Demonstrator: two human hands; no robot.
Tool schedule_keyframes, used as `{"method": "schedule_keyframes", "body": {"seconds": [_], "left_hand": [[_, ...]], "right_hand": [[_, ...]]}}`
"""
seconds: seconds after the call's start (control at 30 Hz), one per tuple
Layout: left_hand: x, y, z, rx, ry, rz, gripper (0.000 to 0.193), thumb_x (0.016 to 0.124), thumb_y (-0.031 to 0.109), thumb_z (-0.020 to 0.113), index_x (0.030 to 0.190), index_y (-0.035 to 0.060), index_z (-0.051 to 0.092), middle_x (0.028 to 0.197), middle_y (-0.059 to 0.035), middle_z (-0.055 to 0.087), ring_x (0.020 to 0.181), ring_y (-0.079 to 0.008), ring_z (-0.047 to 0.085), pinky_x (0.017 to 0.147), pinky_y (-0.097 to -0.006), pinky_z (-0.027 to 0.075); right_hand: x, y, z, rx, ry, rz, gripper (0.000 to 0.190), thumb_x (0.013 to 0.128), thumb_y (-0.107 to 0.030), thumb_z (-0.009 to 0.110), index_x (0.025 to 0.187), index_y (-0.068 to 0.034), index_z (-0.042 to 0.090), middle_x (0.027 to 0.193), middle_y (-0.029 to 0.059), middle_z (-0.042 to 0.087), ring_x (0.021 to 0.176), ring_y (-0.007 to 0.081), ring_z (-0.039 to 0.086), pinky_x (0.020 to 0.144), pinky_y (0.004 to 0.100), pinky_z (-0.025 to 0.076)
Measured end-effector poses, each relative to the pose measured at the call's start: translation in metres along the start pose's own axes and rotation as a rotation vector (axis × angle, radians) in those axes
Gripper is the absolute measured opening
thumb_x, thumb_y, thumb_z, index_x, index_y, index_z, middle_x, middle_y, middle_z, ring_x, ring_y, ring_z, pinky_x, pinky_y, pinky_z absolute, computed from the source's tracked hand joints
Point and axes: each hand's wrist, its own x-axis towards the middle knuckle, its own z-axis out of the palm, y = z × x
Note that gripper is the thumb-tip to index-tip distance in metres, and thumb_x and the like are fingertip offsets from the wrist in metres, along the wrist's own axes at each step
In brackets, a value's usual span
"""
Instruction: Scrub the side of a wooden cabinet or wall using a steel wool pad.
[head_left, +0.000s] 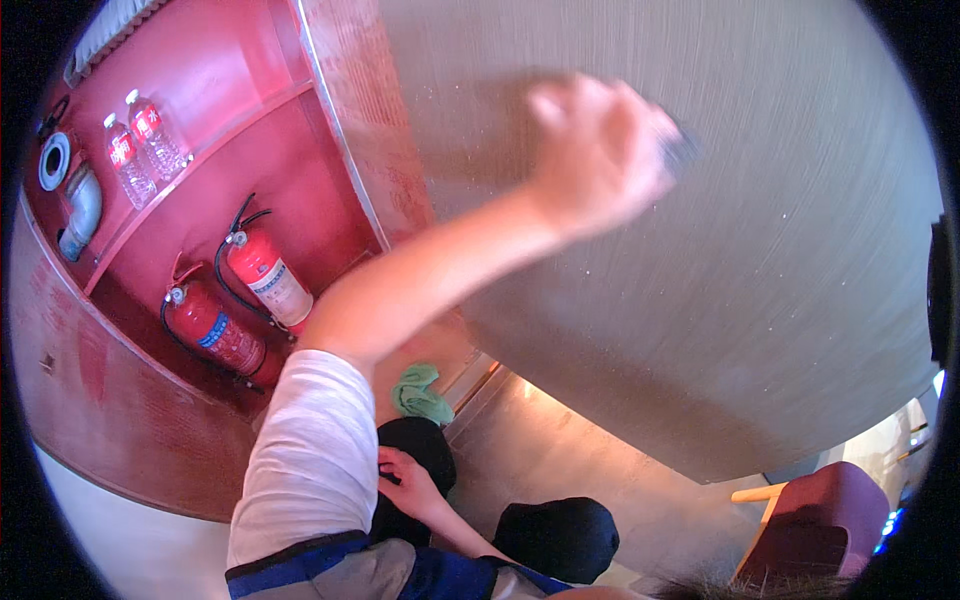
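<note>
My left hand (600, 154), raised on an outstretched arm, is blurred against a large grey streaked panel (712, 300). A small dark object (681, 146) shows at its far side, seemingly held in the fingers; the blur hides what it is. Low down, my right hand (409, 484) rests against my dark-clad knee (420, 442), its fingers partly hidden behind my white sleeve (315, 442). I see nothing in it. A crumpled green cloth (422, 394) lies just beyond that knee.
At left is a red recessed cabinet (217, 67). A shelf in it bears two water bottles (129, 161) (156, 135); below stand two fire extinguishers (217, 330) (268, 277). A grey pipe elbow (84, 206) and a ring-shaped fitting (55, 161) are beside them. A purple chair (825, 517) stands lower right.
</note>
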Motion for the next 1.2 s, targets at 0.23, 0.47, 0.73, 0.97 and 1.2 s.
{"method": "schedule_keyframes", "body": {"seconds": [0.23,0.47,0.73,0.97,1.2], "left_hand": [[-0.052,0.093,0.044,-0.109,0.049,0.366,0.022,0.078,0.029,0.054,0.097,0.0244,0.046,0.084,0.0063,0.045,0.086,-0.0111,0.042,0.073,-0.0387,0.023],[-0.062,-0.065,-0.013,0.068,0.060,-0.186,0.038,0.070,0.020,0.071,0.101,0.0101,0.052,0.092,-0.0091,0.055,0.096,-0.0289,0.047,0.086,-0.0483,0.028],[-0.034,-0.091,-0.017,0.171,0.258,-0.565,0.032,0.087,0.022,0.060,0.108,0.0012,0.047,0.104,-0.0158,0.051,0.102,-0.0316,0.042,0.088,-0.0471,0.028],[-0.047,0.084,0.045,-0.120,0.065,0.071,0.029,0.072,0.017,0.060,0.098,0.0228,0.050,0.082,0.0042,0.047,0.082,-0.0177,0.044,0.074,-0.0390,0.026],[-0.083,0.019,0.016,-0.045,-0.142,0.043,0.035,0.069,0.025,0.072,0.100,0.0207,0.055,0.086,0.0016,0.052,0.092,-0.0206,0.045,0.082,-0.0418,0.024]], "right_hand": [[0.012,-0.017,-0.012,-0.118,-0.003,-0.020,0.046,0.085,-0.020,0.068,0.124,-0.001,0.053,0.112,0.0139,0.060,0.100,0.0223,0.060,0.088,0.0333,0.048],[0.015,-0.005,-0.016,-0.019,0.039,0.163,0.043,0.085,-0.014,0.067,0.126,-0.004,0.054,0.114,0.0089,0.060,0.104,0.0171,0.057,0.090,0.0306,0.046],[0.001,-0.012,-0.024,-0.079,0.016,0.083,0.048,0.085,-0.030,0.069,0.122,-0.002,0.055,0.112,0.0164,0.061,0.100,0.0253,0.060,0.086,0.0344,0.050],[0.009,-0.039,-0.029,-0.170,-0.005,0.070,0.044,0.078,-0.023,0.070,0.113,0.000,0.057,0.109,0.0215,0.060,0.104,0.0344,0.058,0.089,0.0368,0.046],[0.011,-0.005,-0.019,-0.276,0.032,0.060,0.042,0.079,-0.020,0.069,0.113,0.000,0.057,0.110,0.0210,0.059,0.104,0.0341,0.058,0.088,0.0373,0.047]]}}
